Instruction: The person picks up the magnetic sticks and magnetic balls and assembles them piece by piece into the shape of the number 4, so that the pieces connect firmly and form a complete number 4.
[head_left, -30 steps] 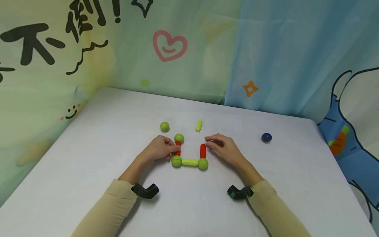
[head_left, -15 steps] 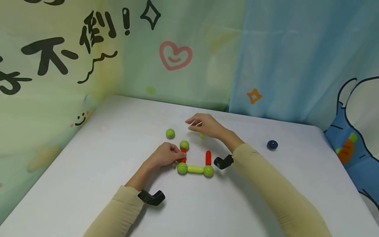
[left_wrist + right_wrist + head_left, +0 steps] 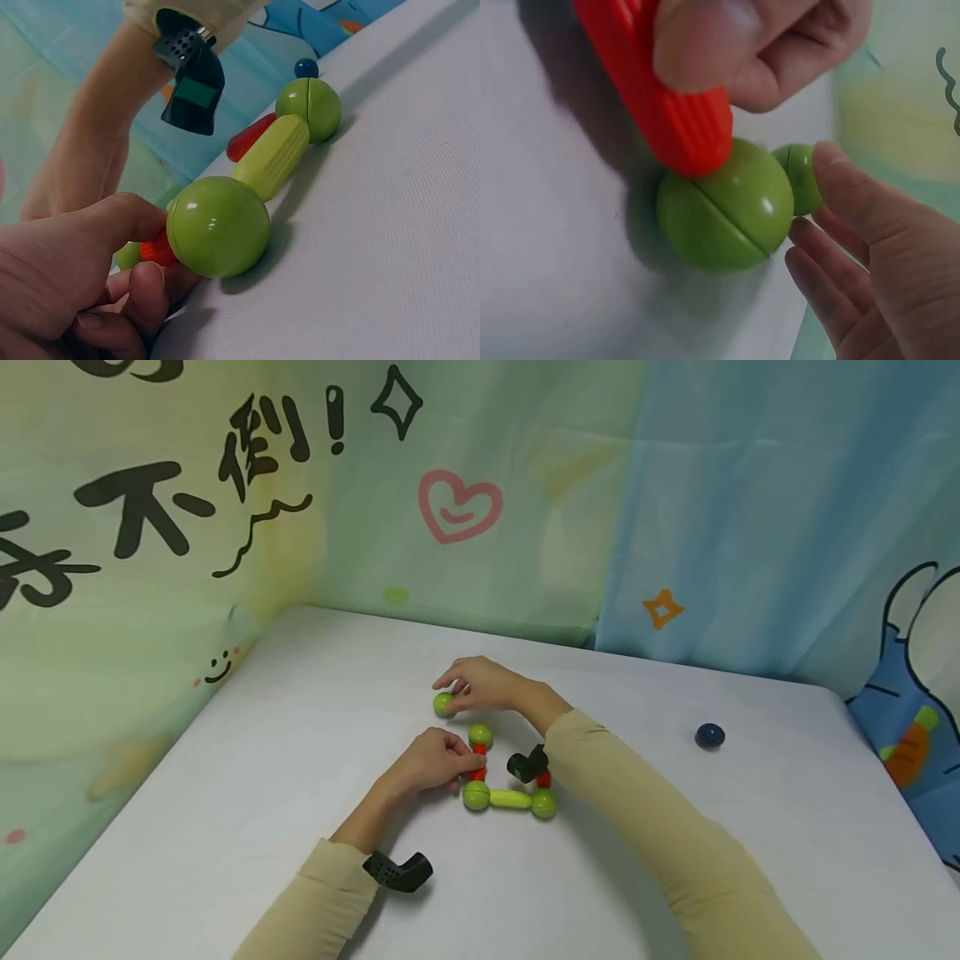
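Note:
My left hand [image 3: 437, 762] pinches a red rod [image 3: 479, 768] between thumb and fingers. That rod joins a green ball [image 3: 481, 735] at its far end to a near green ball [image 3: 219, 226]. From the near ball a yellow-green rod [image 3: 511, 799] runs right to another green ball [image 3: 544, 803]. A second red rod [image 3: 543, 779] rises from there, partly behind the right wrist's camera. My right hand [image 3: 487, 683] reaches over the far side, its thumb and loosely spread fingers about a loose green ball [image 3: 801, 178]; whether they press on it is unclear.
A dark blue ball [image 3: 709, 736] lies apart on the white table [image 3: 750, 827], toward the right. Printed curtains [image 3: 525, 568] stand along the table's back and left. The right forearm [image 3: 637, 802] crosses over the joined pieces.
My right hand has moved left and away from me, from beside the right red rod to the loose green ball. It now hides the loose yellow-green rod. The left hand keeps its pinch.

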`<state>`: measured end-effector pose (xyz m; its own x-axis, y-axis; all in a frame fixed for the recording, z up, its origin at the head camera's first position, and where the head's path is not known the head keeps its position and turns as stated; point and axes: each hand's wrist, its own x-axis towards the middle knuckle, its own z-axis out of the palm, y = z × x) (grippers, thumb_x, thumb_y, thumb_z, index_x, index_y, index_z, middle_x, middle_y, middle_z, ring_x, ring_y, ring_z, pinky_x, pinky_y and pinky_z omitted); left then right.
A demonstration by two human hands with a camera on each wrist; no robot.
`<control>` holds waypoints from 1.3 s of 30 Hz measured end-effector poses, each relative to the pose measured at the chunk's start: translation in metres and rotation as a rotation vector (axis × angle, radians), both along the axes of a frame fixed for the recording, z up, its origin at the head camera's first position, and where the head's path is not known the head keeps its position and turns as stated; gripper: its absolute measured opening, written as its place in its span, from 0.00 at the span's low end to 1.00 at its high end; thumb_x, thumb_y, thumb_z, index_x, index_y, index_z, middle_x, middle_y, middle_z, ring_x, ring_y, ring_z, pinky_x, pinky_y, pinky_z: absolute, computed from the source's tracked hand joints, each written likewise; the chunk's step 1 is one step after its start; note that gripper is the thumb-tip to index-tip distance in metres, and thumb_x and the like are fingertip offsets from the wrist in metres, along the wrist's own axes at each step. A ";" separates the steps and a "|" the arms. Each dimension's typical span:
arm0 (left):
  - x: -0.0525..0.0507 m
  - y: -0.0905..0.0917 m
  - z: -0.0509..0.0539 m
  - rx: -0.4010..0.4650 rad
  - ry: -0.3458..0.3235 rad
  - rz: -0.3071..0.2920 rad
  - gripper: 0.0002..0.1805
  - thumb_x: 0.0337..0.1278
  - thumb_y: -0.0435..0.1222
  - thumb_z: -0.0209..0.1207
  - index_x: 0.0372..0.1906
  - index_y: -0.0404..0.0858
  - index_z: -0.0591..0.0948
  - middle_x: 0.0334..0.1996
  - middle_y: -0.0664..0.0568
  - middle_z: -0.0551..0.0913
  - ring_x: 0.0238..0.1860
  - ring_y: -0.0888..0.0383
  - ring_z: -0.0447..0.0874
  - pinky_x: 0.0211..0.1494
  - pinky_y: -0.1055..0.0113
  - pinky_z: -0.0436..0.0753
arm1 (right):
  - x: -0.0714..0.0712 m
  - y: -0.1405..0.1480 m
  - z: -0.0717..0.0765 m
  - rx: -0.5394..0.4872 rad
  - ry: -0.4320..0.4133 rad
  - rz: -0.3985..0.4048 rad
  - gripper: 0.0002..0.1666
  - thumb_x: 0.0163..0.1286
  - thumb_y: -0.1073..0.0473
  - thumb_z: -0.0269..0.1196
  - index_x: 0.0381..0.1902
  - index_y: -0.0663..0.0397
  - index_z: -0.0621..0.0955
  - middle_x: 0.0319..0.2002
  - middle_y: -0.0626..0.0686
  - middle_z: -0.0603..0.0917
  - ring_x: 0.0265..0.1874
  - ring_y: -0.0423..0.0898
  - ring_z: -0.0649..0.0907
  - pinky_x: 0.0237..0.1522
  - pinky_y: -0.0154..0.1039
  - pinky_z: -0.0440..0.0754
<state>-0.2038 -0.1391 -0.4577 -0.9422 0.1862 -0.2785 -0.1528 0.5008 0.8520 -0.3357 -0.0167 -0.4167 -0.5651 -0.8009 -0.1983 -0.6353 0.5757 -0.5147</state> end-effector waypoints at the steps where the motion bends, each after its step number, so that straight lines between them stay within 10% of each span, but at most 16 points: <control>1: 0.000 0.000 0.000 -0.001 0.001 -0.001 0.12 0.52 0.45 0.65 0.25 0.41 0.83 0.11 0.57 0.76 0.14 0.63 0.72 0.22 0.71 0.64 | 0.001 -0.001 0.000 0.007 0.005 0.004 0.25 0.62 0.52 0.66 0.57 0.47 0.79 0.52 0.48 0.79 0.52 0.44 0.81 0.54 0.36 0.77; 11: 0.002 0.000 0.000 0.016 -0.006 0.010 0.12 0.52 0.45 0.65 0.25 0.40 0.83 0.10 0.56 0.76 0.14 0.63 0.71 0.21 0.71 0.62 | 0.004 -0.001 -0.004 0.002 0.029 -0.024 0.20 0.64 0.56 0.65 0.54 0.50 0.80 0.51 0.48 0.83 0.51 0.43 0.81 0.55 0.36 0.77; 19: 0.001 0.003 -0.002 -0.006 -0.028 0.023 0.12 0.52 0.45 0.65 0.26 0.41 0.83 0.11 0.56 0.77 0.14 0.63 0.71 0.21 0.71 0.63 | 0.006 0.035 0.001 -0.195 0.019 -0.177 0.23 0.64 0.54 0.65 0.56 0.51 0.79 0.51 0.47 0.82 0.51 0.44 0.81 0.54 0.39 0.77; 32: 0.002 0.001 -0.003 -0.073 -0.049 0.042 0.12 0.52 0.47 0.65 0.27 0.42 0.82 0.13 0.54 0.78 0.16 0.61 0.71 0.22 0.70 0.63 | 0.065 0.135 -0.015 -0.533 -0.157 -0.371 0.23 0.70 0.57 0.58 0.63 0.48 0.73 0.58 0.52 0.75 0.57 0.52 0.76 0.61 0.49 0.73; 39: 0.001 0.005 -0.004 -0.077 -0.045 0.031 0.12 0.53 0.46 0.65 0.27 0.42 0.82 0.15 0.54 0.80 0.15 0.61 0.72 0.22 0.70 0.63 | 0.078 0.160 -0.039 -0.700 -0.240 -0.500 0.25 0.69 0.59 0.58 0.62 0.59 0.70 0.59 0.60 0.74 0.51 0.44 0.79 0.51 0.29 0.78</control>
<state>-0.2031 -0.1341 -0.4616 -0.9333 0.1337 -0.3332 -0.2067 0.5588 0.8031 -0.2572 0.1428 -0.4556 -0.8869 -0.4539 0.0860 -0.2243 0.2603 -0.9391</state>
